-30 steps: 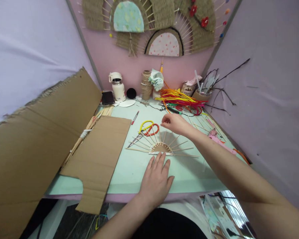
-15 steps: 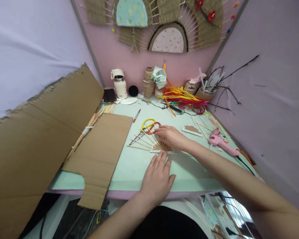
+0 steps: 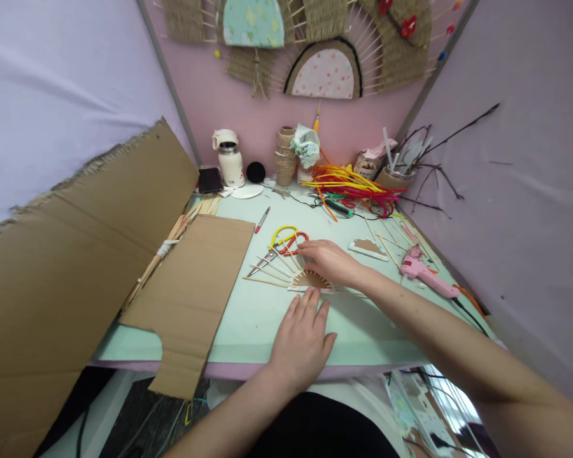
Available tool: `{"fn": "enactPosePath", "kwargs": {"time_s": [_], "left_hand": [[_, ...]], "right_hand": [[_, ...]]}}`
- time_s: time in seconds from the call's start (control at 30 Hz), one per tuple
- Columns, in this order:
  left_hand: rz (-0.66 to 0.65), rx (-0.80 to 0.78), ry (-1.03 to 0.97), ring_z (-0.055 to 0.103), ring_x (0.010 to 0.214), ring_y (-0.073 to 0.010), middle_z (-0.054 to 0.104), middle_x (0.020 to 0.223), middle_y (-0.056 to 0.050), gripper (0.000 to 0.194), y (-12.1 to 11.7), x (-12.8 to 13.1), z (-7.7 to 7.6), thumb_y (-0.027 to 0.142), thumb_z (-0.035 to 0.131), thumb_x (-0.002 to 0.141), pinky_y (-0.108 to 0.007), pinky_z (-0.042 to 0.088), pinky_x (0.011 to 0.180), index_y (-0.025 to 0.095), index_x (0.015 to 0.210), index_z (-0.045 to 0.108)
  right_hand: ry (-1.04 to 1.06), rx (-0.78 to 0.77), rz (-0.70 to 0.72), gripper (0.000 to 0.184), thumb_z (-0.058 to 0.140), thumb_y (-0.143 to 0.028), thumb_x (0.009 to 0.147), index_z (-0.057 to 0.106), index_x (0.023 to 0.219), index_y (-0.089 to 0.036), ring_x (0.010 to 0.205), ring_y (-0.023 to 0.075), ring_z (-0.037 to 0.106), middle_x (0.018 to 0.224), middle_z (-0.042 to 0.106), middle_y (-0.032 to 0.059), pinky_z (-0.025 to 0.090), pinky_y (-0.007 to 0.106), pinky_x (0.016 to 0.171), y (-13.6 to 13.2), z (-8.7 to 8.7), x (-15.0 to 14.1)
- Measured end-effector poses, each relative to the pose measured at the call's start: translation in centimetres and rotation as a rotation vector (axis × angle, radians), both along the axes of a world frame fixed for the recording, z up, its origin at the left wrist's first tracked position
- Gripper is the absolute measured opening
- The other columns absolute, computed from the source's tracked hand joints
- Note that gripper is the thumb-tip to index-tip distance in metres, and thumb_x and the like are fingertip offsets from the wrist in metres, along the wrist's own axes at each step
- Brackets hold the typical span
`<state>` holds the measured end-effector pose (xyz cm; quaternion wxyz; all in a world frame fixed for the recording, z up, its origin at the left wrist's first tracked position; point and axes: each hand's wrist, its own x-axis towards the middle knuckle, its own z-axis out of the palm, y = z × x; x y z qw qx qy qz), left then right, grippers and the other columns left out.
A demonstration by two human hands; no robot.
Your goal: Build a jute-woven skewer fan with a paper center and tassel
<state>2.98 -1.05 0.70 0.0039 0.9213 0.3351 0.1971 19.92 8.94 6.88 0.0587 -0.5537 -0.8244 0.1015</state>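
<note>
A fan of thin wooden sticks glued round a brown cardboard half-disc (image 3: 310, 280) lies on the pale green table (image 3: 248, 324). My left hand (image 3: 302, 340) lies flat, fingers stretched, with its fingertips on the near edge of the half-disc. My right hand (image 3: 327, 261) rests palm down over the fan's right side, fingers lightly curled on the sticks. Scissors with yellow and red handles (image 3: 279, 247) lie just behind the fan.
A second cardboard half-disc (image 3: 367, 248) and a pink glue gun (image 3: 423, 270) lie to the right. Cardboard sheets (image 3: 191, 286) and a stick bundle (image 3: 172, 245) fill the left. A flask (image 3: 229, 162), twine spool (image 3: 283, 156) and coloured tubes (image 3: 348, 184) stand at the back.
My right hand came down from above the fan's far tips onto its right side. The second half-disc and glue gun came into sight. The left hand stayed put.
</note>
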Motion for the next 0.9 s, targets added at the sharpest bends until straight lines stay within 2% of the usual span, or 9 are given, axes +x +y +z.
{"fn": "enactPosePath", "kwargs": {"time_s": [0.43,0.63,0.9], "left_hand": [[0.002,-0.033,0.027,0.039,0.143,-0.029,0.046,0.151,-0.018,0.048,0.0,0.0,0.1,0.04,0.048,0.097,-0.044,0.036,0.115,0.011,0.135,0.055],[0.005,-0.011,0.029,0.039,0.143,-0.0291,0.046,0.151,-0.017,0.049,0.0,0.0,-0.1,0.041,0.047,0.097,-0.044,0.036,0.115,0.011,0.135,0.055],[0.016,0.029,0.049,0.04,0.143,-0.028,0.047,0.151,-0.016,0.05,-0.1,0.0,0.0,0.043,0.044,0.098,-0.042,0.035,0.115,0.012,0.135,0.055]], "right_hand": [[-0.047,-0.037,0.004,0.033,0.058,-0.011,0.086,0.068,0.117,-0.017,0.134,0.0269,0.049,0.138,0.061,0.012,0.033,0.04,0.108,-0.1,0.3,0.1],[-0.04,0.003,-0.003,0.031,0.056,-0.019,0.092,0.065,0.122,-0.018,0.137,0.0269,0.046,0.138,0.06,0.0128,0.033,0.041,0.109,0.0,-0.4,0.0],[-0.039,0.005,-0.007,0.034,0.058,-0.018,0.091,0.063,0.124,-0.018,0.139,0.028,0.043,0.138,0.06,0.0118,0.032,0.045,0.11,0.0,-0.9,0.1]]}}
